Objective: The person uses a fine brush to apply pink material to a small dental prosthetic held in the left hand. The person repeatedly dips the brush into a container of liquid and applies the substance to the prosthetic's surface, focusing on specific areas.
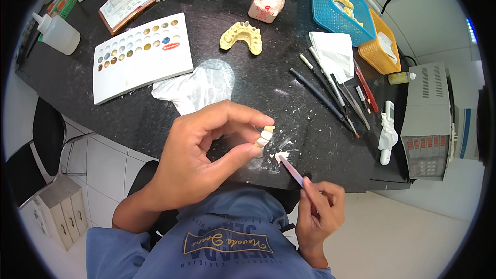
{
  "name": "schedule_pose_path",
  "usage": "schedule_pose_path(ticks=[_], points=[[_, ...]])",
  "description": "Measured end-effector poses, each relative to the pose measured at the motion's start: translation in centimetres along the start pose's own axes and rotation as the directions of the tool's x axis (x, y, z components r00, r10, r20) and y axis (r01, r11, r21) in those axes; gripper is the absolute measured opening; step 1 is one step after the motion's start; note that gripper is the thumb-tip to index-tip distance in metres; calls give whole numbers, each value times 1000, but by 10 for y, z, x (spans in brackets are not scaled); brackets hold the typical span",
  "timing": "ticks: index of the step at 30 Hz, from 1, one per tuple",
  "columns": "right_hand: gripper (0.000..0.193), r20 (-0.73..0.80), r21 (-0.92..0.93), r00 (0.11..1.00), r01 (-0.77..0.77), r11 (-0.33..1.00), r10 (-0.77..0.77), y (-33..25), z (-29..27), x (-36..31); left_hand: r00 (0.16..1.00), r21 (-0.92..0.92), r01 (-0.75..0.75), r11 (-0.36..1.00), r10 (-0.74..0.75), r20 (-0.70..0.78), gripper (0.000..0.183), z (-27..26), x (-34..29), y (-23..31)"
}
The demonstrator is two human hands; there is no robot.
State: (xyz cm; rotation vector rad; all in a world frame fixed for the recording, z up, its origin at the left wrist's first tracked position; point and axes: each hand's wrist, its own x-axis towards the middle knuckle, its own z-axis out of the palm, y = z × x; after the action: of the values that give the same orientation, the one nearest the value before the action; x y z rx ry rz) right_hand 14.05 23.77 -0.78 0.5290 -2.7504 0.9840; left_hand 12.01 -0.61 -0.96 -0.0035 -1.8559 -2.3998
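Between thumb and fingertips, my left hand (199,150) pinches a small dental bridge (266,136), white and yellowish, held above the near edge of the black worktop (248,93). My right hand (320,212) grips a thin spatula (290,170) with a purplish blade. The blade's tip touches a small heap of white paste or powder (280,156) on the worktop, just below and right of the bridge. White smears and crumbs surround the heap. Farther back stands a yellow dental cast (241,37) shaped like an arch, with nobody touching it.
A white palette (142,57) with coloured wells lies left, beside a crumpled white cloth (199,87). An open powder jar (267,2), a blue basket (343,10) of casts and an orange basket (380,46) stand behind. Brushes and tools (330,90) lie right, near a grey machine (429,119).
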Motion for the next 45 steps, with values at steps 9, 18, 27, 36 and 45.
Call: schedule_pose_path(ticks=[9,18,27,36,45], points=[[32,-22,14,1000,-7,1000,7,3,-7,11,1000,-8,-21,1000,21,10,30,-2,0,0],[26,-113,-31,975,189,982,-191,-13,-42,72,994,14,23,1000,-24,105,28,-7,1,4],[14,80,-290,667,727,622,-741,-128,6,283,990,16,-54,998,52,131,26,-15,2,1],[12,591,-472,486,855,212,-644,-182,85,374,983,4,-100,995,98,154,25,-19,2,0],[9,398,-450,465,850,273,-791,-185,24,338,977,-10,-146,989,146,158,24,-16,1,-1]])
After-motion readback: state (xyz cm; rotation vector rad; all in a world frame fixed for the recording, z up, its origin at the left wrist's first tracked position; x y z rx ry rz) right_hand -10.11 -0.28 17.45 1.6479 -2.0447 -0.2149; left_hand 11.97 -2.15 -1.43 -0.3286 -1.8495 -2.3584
